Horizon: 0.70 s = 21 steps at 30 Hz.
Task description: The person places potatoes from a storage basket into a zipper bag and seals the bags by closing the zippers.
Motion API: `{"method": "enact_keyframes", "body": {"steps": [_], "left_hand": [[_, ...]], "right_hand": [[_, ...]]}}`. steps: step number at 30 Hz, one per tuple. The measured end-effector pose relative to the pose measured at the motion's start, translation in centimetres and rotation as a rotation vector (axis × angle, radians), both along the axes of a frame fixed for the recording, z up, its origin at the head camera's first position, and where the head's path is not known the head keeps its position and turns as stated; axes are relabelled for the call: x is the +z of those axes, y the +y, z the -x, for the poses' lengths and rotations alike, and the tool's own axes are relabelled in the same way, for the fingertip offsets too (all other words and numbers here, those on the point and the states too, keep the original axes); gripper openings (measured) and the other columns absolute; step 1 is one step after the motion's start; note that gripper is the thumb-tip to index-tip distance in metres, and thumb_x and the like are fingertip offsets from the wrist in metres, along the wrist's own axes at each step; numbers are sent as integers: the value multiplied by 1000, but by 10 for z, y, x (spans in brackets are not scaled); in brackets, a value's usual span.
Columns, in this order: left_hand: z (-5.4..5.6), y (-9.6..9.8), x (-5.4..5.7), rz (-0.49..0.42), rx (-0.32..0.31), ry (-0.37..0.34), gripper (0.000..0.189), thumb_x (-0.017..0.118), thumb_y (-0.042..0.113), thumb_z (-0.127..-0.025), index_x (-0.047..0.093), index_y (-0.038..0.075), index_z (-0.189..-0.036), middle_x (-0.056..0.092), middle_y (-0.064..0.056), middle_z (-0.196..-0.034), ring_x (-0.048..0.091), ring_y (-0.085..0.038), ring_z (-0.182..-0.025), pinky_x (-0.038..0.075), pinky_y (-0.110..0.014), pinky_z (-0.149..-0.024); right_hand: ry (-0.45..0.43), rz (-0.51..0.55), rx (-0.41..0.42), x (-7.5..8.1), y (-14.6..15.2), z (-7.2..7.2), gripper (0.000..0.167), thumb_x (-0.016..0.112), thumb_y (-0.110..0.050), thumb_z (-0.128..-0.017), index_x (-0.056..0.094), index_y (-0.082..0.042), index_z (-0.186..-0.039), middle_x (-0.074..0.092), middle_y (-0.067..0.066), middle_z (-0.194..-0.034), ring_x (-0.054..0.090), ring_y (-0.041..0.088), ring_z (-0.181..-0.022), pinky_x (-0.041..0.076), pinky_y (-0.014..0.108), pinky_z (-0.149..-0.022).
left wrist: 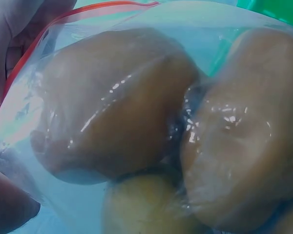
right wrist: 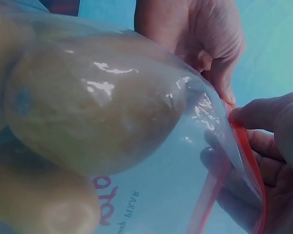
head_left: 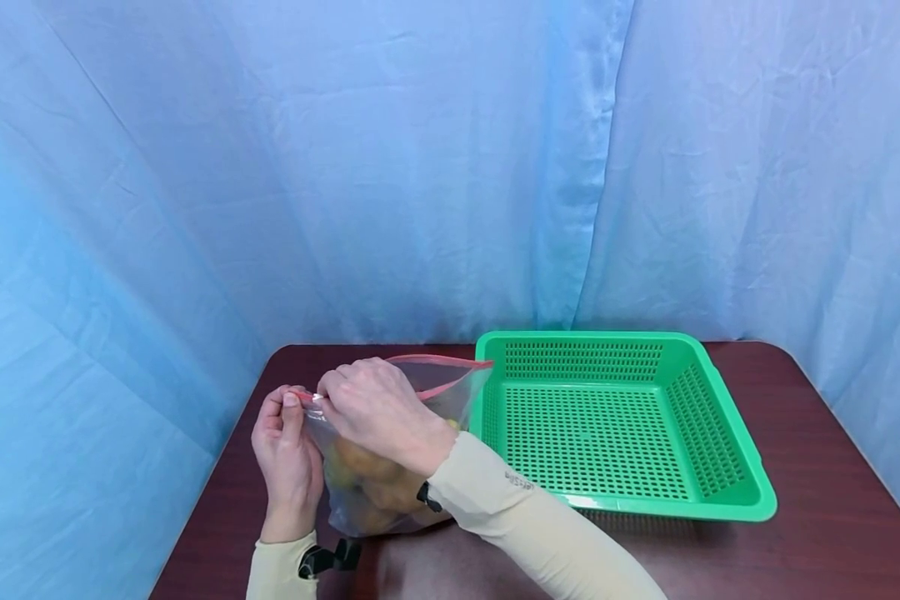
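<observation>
A clear zip bag (head_left: pixel 461 400) with a red closure strip (head_left: pixel 442 360) stands at the left of the table, bulging with several smooth, rounded yellow-brown pieces of produce (left wrist: pixel 122 102). My left hand (head_left: pixel 291 454) pinches the bag's left top corner between thumb and fingers. Just beside it, my right hand (head_left: pixel 378 408) grips the red strip, with a small white bit showing at its fingertips. Toward the right the bag's mouth gapes. Pink lettering (right wrist: pixel 105 200) is printed on the clear plastic.
A green perforated plastic basket (head_left: pixel 622 504) sits to the right of the bag, its left rim close to the bag's right corner. Both stand on a dark reddish-brown table (head_left: pixel 817 467). Pale blue curtains (head_left: pixel 420 167) hang behind it and at the left.
</observation>
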<state>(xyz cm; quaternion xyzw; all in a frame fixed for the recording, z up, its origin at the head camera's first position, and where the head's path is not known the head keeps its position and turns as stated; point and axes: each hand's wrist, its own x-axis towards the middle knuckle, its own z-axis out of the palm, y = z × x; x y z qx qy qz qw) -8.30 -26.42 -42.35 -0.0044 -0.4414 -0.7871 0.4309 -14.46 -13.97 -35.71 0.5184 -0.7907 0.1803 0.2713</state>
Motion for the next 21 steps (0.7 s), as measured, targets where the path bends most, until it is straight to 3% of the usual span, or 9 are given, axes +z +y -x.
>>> {"method": "enact_keyframes", "body": {"steps": [8,21], "left_hand": [[1,-3,1,-7,-44,50,12,53,-7,-103,65,-8,-100,68,-11,-90,66,-16,-81,55,-22,-74],[2,-5,-3,-29,-30,21,12,55,-4,-104,65,-5,-98,68,-10,-88,66,-15,-78,56,-22,-72]], "right_hand": [[2,-8,-4,0,4,2,8,70,-22,-97,75,-20,-90,70,-11,-81,67,10,-76,54,28,-76],[-33,-31,-2,-2,11,2,10,69,-20,-97,74,-20,-89,69,-10,-80,65,10,-73,53,26,-72]]}}
